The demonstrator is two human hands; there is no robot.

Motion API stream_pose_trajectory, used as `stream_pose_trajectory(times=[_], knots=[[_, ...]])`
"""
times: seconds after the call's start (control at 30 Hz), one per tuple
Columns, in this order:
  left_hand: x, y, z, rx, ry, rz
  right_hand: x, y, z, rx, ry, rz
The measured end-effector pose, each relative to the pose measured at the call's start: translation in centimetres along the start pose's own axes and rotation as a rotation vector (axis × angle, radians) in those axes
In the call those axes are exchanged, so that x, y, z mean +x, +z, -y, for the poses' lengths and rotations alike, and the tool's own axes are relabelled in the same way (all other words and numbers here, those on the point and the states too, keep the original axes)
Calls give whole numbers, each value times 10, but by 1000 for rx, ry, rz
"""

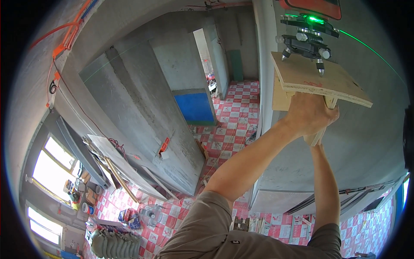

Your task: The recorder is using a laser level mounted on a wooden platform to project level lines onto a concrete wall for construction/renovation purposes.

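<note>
At the far left you have a bright window (51, 168), then grey sheets (125, 159) leaning at the wall; farther, in the middle, there is a blue panel (195, 107) above the red-and-white floor (241, 101). To the right of these, your left hand (311, 114) is closed around the wooden post (318, 136), just under the board (302, 77). The laser (306, 45) stands on this board with its green lamp lit, at the upper right. Your right forearm (325, 185) rises to the lower part of the post; the hand itself is hidden, so it is not possible to tell its grip. At the right, a green line (371, 48) runs on the wall. The present step, I judge, is to hold the laser high; the next move calls for a slow, level hold, because the board looks tilted.
</note>
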State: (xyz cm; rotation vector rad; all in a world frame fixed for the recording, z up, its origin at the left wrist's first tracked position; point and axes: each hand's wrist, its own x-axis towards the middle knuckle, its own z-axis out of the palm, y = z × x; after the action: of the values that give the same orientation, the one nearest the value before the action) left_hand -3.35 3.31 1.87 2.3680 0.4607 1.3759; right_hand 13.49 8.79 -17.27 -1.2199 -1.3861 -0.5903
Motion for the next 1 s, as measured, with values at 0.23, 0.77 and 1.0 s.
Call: stream_pose_trajectory(times=[0.23, 0.77, 1.0], knots=[[1, 0, -2, 25, -53, 48, -81, -12, 0, -155, 160, 135], [2, 9, 8, 77, 14, 8, -658, -167, -18, 92, 1046, 1611], [-7, -7, 8, 2, -100, 13, -793, -240, -106, 120, 875, 1909]])
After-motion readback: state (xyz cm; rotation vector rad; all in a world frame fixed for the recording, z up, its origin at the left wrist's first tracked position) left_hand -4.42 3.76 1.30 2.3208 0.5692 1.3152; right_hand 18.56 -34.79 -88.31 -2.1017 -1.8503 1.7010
